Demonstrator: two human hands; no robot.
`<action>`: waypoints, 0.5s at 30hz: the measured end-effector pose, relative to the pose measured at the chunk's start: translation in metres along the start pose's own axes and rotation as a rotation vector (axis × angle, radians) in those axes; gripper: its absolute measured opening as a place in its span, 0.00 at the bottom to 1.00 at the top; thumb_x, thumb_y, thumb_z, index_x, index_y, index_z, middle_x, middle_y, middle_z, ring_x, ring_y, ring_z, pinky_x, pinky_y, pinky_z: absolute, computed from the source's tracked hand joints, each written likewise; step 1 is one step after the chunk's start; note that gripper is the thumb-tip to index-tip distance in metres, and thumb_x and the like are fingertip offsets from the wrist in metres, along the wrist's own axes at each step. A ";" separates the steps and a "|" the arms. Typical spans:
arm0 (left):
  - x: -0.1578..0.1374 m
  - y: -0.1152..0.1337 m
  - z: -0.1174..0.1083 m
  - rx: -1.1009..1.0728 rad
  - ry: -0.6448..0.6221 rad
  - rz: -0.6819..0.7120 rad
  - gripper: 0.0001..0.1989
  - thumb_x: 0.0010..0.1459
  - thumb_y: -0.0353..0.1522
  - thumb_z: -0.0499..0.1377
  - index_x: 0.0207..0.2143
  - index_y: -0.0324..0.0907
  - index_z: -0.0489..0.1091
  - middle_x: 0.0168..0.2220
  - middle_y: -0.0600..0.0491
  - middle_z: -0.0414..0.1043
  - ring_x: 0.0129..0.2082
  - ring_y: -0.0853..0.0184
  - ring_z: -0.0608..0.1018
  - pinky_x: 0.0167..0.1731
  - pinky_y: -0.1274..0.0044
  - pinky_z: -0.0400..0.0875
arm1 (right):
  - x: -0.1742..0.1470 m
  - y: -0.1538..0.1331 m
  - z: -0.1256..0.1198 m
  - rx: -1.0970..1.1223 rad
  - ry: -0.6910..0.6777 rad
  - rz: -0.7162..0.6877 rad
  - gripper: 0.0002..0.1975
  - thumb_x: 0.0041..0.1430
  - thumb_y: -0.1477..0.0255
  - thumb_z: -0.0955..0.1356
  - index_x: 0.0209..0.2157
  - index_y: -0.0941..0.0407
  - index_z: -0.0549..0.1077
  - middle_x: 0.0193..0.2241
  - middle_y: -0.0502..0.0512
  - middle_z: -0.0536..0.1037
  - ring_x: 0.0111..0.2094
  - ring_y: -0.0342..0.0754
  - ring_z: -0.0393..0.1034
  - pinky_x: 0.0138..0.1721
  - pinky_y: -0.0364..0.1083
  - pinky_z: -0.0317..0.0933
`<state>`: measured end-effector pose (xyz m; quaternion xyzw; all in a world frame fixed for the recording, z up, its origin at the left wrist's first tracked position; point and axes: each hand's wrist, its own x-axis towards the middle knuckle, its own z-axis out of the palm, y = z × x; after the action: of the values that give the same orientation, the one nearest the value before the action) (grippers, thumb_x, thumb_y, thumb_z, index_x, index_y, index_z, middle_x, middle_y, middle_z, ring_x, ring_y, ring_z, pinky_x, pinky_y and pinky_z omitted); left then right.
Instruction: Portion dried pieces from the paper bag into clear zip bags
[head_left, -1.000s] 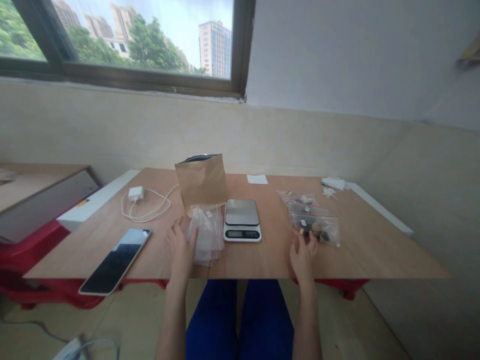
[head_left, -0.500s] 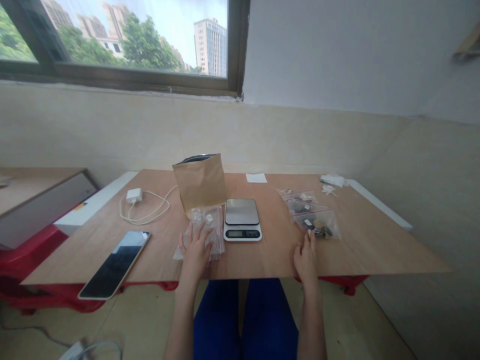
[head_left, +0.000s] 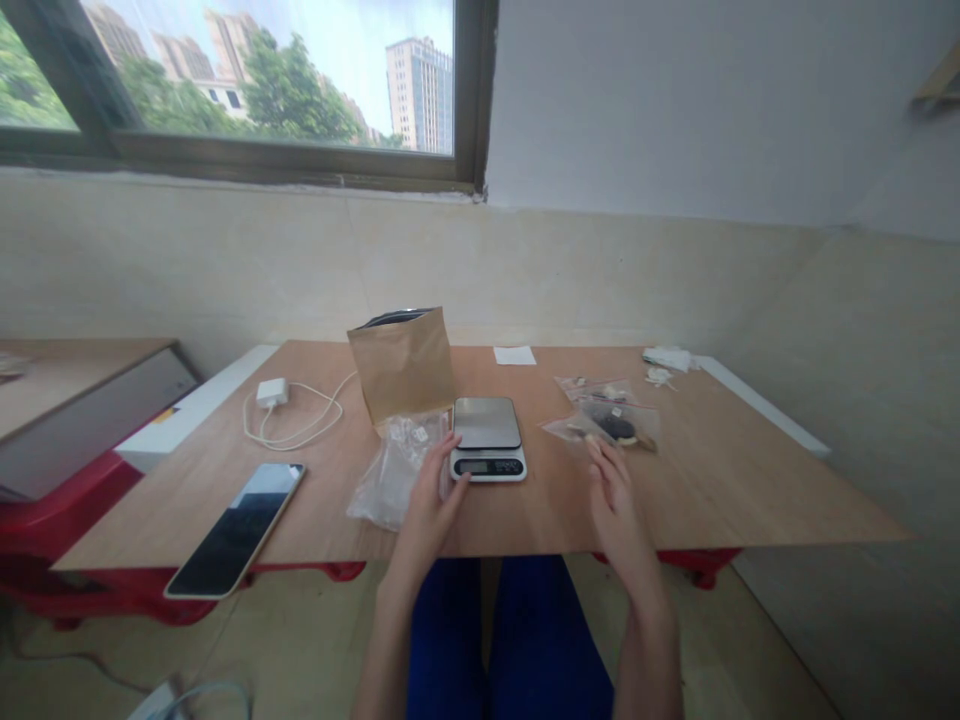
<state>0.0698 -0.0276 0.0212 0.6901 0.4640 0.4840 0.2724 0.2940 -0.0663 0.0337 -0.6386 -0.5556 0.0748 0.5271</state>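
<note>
My left hand (head_left: 433, 492) is at the left edge of a kitchen scale (head_left: 486, 440), its thumb and fingers apart and nothing held between them. Beneath and left of it lies a pile of clear zip bags (head_left: 386, 485). My right hand (head_left: 615, 490) has its fingers together at the near edge of a zip bag (head_left: 637, 425) with dark pieces inside, and seems to grip it; the fingertips partly hide the contact. Another filled zip bag (head_left: 592, 388) lies just behind. The scale's metal plate bears nothing.
A brown paper pouch (head_left: 405, 365) stands open-topped behind the clear bags. To the left are a phone (head_left: 236, 530) overhanging the front edge and a white charger (head_left: 271, 392) with its cable. A white paper (head_left: 514, 355) and crumpled white scraps (head_left: 670, 360) lie at the back.
My left hand has moved right, off the clear bags to the scale's edge. Near my right hand, the front filled bag has shifted left and back over the others.
</note>
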 end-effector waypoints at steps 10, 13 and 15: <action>-0.004 0.034 0.002 -0.114 0.000 0.039 0.27 0.54 0.38 0.58 0.56 0.45 0.57 0.56 0.45 0.61 0.57 0.59 0.63 0.55 0.67 0.55 | -0.013 -0.083 -0.027 0.408 -0.543 0.073 0.18 0.63 0.61 0.58 0.49 0.49 0.71 0.55 0.53 0.67 0.58 0.49 0.58 0.61 0.54 0.48; -0.005 0.038 -0.006 -0.097 0.002 -0.046 0.11 0.52 0.39 0.59 0.34 0.42 0.68 0.35 0.52 0.72 0.39 0.63 0.72 0.43 0.72 0.64 | -0.012 -0.082 -0.025 0.416 -0.552 0.082 0.18 0.63 0.61 0.58 0.49 0.50 0.71 0.55 0.53 0.67 0.58 0.50 0.57 0.61 0.54 0.48; -0.006 0.038 -0.006 -0.100 0.001 -0.109 0.12 0.51 0.40 0.59 0.25 0.42 0.64 0.24 0.57 0.66 0.27 0.68 0.69 0.31 0.77 0.63 | -0.012 -0.078 -0.017 0.384 -0.496 0.080 0.19 0.63 0.61 0.58 0.50 0.50 0.69 0.55 0.55 0.66 0.58 0.50 0.56 0.60 0.54 0.50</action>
<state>0.0781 -0.0495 0.0527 0.6493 0.4761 0.4913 0.3322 0.2521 -0.0993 0.0946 -0.5108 -0.6175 0.3526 0.4831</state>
